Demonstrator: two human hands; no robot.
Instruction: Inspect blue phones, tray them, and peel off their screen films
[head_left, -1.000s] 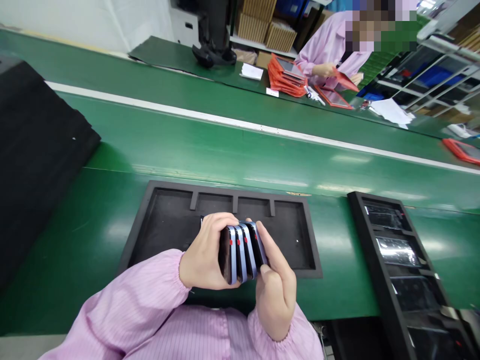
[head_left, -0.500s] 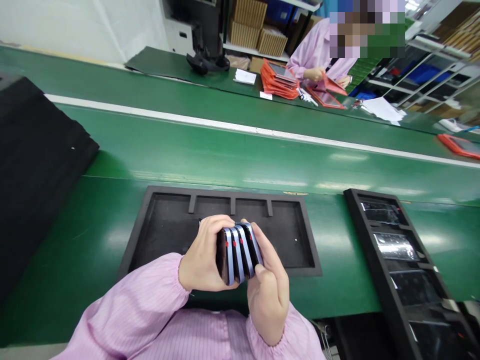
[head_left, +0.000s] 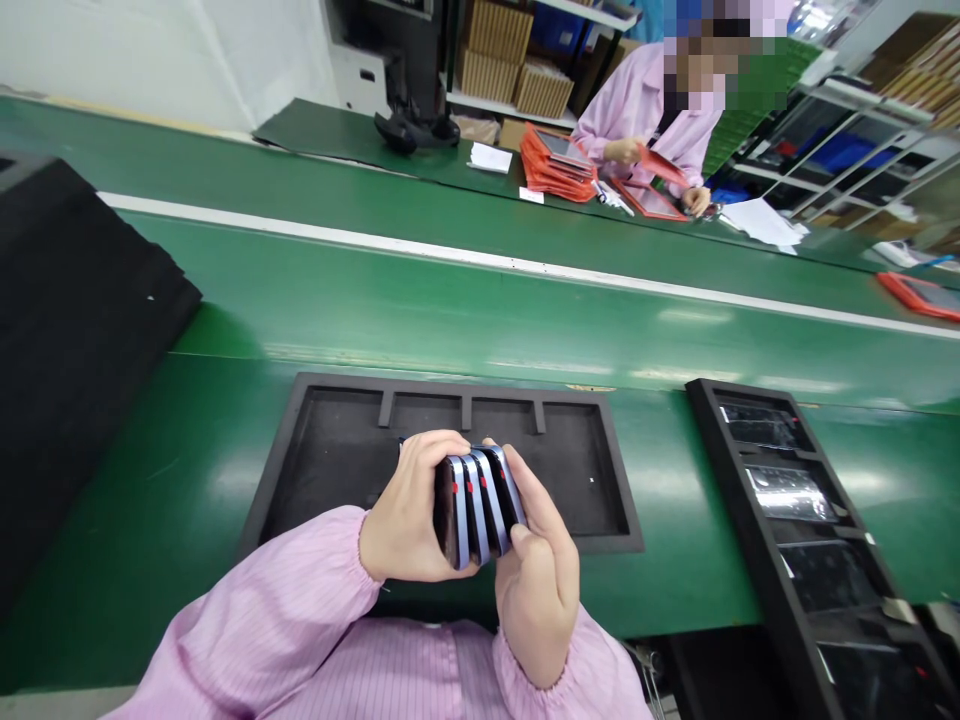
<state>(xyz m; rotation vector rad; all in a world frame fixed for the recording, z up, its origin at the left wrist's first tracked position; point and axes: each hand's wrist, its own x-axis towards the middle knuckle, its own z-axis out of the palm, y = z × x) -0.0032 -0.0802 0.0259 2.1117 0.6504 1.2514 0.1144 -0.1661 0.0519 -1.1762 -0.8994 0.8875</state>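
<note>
Between my two hands stands a row of several smartphones (head_left: 480,505) with blue-grey metal edges and small red marks, held on edge and fanned slightly apart. My left hand (head_left: 409,505) wraps the left side of the row, its fingers over the far end. On the right, my right hand (head_left: 540,570) grips the outer phone, with the thumb on the near side. The phones are above the front part of a black foam tray (head_left: 622,470) that has short dividers along its far side. My palms and forearms hide part of the tray.
Right of me lies a second black tray (head_left: 720,470) with phone-like panels in its slots. A stack of black foam sheets (head_left: 82,340) is at left. Across the green bench (head_left: 420,310), a person in pink (head_left: 630,100) handles red-framed tablets beside a red pile (head_left: 555,165).
My hands and the phones stay practically still. Across the bench, the co-worker's one hand has moved down toward the bench top, and the red-framed piece has shifted slightly.
</note>
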